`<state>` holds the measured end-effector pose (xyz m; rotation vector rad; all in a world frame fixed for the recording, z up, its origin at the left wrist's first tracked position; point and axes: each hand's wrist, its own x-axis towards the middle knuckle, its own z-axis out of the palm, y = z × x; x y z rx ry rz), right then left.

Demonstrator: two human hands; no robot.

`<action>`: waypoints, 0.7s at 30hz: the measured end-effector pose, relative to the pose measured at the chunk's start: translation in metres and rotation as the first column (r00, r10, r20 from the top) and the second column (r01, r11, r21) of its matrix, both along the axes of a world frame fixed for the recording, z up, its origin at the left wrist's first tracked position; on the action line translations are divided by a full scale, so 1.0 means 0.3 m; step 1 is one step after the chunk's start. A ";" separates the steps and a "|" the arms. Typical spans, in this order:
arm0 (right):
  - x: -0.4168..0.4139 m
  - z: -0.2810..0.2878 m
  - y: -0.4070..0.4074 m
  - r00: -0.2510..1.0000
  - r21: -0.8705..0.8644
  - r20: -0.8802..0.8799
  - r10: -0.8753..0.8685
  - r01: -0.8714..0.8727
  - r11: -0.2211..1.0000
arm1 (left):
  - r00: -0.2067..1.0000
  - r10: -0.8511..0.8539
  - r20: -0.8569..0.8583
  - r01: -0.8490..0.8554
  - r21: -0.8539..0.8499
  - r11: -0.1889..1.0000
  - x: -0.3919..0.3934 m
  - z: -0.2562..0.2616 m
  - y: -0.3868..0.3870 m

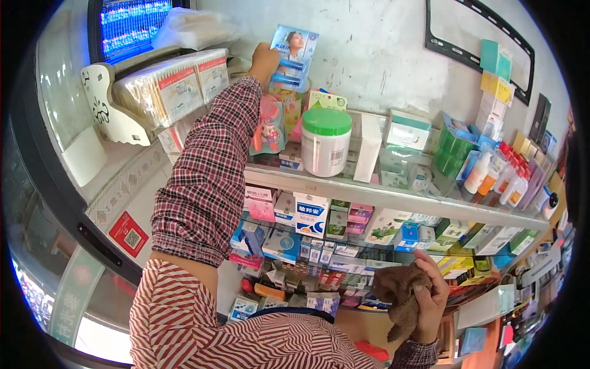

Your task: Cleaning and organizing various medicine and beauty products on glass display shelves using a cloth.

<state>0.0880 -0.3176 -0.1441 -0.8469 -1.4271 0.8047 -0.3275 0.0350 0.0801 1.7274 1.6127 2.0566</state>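
My left hand (265, 62) reaches up to the wall side of the glass cabinet and grips a blue blister card (295, 55) by its left edge. A person's picture is printed on the card, with small blue tubes below. Under it stand a pink cartoon-printed pouch (269, 125) and a white plastic tub (325, 150) with a green lid, both on the glass top. Down at the right, in front of the cabinet, my right hand (429, 295) holds a bunched brown cloth (401, 288). Its fingers wrap the cloth's right side.
Packs of cotton swabs (179, 90) sit left of my forearm beside a white scalloped panel (110, 106). Upright bottles (479, 173) crowd the cabinet top at right. Medicine boxes (312, 214) fill the glass shelves below. A black metal bracket (470, 53) hangs on the wall.
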 end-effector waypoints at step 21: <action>0.032 -0.098 0.028 0.997 -0.159 -0.060 0.041 -0.050 0.986 | 0.784 -0.475 0.399 0.460 0.139 0.877 0.161 -0.090 -0.359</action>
